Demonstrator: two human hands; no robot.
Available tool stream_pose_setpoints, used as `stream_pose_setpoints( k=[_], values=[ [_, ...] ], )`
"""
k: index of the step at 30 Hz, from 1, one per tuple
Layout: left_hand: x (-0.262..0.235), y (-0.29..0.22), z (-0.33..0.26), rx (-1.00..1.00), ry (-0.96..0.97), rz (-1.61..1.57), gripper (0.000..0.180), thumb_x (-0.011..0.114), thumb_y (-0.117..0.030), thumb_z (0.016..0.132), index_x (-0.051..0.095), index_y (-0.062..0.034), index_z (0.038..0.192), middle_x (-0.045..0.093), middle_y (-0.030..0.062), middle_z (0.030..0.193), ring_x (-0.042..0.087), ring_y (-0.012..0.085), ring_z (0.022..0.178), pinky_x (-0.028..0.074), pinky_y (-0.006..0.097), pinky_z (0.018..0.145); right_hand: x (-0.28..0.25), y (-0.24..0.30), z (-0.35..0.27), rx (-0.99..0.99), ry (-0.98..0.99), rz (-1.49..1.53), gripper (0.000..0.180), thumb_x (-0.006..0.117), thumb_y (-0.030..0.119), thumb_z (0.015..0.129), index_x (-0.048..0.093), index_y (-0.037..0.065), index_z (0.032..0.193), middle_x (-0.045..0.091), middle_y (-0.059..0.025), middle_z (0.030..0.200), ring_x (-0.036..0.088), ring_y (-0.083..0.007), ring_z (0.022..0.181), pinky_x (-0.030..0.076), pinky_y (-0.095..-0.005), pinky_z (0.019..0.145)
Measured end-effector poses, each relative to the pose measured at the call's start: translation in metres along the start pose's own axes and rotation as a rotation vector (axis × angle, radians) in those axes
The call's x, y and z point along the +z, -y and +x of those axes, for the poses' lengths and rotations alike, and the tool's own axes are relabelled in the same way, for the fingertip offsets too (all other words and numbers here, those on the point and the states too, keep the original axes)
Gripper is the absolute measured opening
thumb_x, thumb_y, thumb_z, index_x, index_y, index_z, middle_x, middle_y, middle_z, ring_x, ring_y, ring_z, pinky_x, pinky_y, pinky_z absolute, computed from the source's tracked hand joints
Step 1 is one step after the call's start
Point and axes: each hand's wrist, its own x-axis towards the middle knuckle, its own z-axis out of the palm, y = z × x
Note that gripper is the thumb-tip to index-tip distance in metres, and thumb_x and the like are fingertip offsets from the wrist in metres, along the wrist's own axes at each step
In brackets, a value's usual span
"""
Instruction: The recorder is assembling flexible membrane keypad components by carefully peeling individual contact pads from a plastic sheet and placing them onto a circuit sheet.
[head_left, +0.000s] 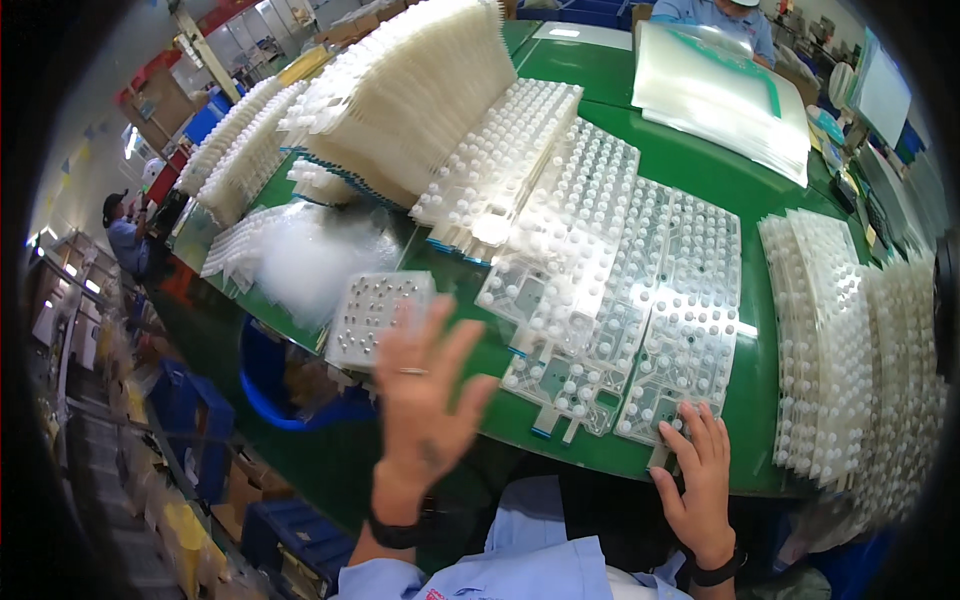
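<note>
Thin clear keyboard membranes with rows of white domes lie spread out on the green table. My right hand (700, 480) rests its fingers, slightly apart, on the near edge of the rightmost membrane (690, 335). Its thumb lies beside a short tail at that edge. My left hand (428, 385) is raised and somewhat smeared by motion, fingers spread and holding nothing visible. Behind its fingertips stands a white block (360, 320) studded with small metal pins. To the right of that block, another membrane (550, 385) has blue-tipped tails at the table edge.
A tall stack of membranes (410, 90) leans at the back left, with a cloudy plastic bag (325, 255) in front. More membrane stacks (815, 340) stand at the right. Clear sheets (720, 110) lie at the far side, near a person (715, 15). Below the left edge is a blue bin (270, 400).
</note>
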Motion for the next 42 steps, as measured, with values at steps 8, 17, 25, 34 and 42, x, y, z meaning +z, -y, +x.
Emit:
stream_pose_setpoints(
  k=[8,17,25,34,42],
  values=[
    [-0.018,0.090,-0.017,-0.209,-0.074,0.042,0.038,0.071,-0.021,0.084,0.066,-0.0020,0.116,0.067,0.0134,0.121,0.058,0.0328,0.120,0.028,0.049,0.112,0.000,-0.002,0.000,-0.031,0.026,0.014,0.046,0.067,0.014,0.083,0.057,0.006,0.127,0.045,-0.0182,0.143,0.034,-0.0412,0.138,0.024,-0.0530,0.113],
    [0.002,-0.054,-0.028,0.480,0.088,-0.411,0.042,0.078,-0.030,0.077,0.070,-0.0057,0.111,0.070,0.0106,0.111,0.064,0.0263,0.110,0.042,0.044,0.098,0.001,0.037,-0.027,0.220,-0.124,1.452,0.075,0.065,0.035,0.093,0.030,-0.003,0.147,0.048,-0.0200,0.141,0.047,-0.0268,0.130,0.037,-0.0404,0.109],
    [0.044,-0.114,-0.030,0.507,0.263,-0.787,0.041,0.073,-0.030,0.085,0.068,-0.0043,0.117,0.059,0.0196,0.125,0.058,0.0338,0.115,0.048,0.042,0.093,-0.016,0.007,-0.078,0.411,-0.041,1.182,0.026,0.052,0.014,0.100,0.066,-0.003,0.114,0.065,-0.0107,0.110,0.062,-0.0124,0.095,0.051,-0.0266,0.082],
    [0.042,-0.111,-0.058,-0.213,0.825,-1.253,0.032,0.066,0.001,0.088,0.063,0.0026,0.120,0.068,0.0086,0.089,0.064,0.0097,0.072,0.052,0.021,0.066,0.006,0.010,-0.089,0.245,-0.291,0.923,0.043,0.065,-0.007,0.085,0.057,0.002,0.127,0.062,-0.0102,0.102,0.065,-0.0145,0.089,0.054,-0.0259,0.079],
    [0.037,-0.109,-0.051,-0.065,0.788,-1.062,0.016,0.076,-0.004,0.080,0.073,-0.0004,0.095,0.070,0.0085,0.084,0.068,0.0128,0.073,0.054,0.023,0.067,0.004,0.004,-0.084,0.263,-0.246,0.907,0.024,0.069,0.000,0.085,0.067,0.001,0.108,0.064,-0.0091,0.090,0.063,-0.0140,0.075,0.052,-0.0240,0.067]
  ],
)
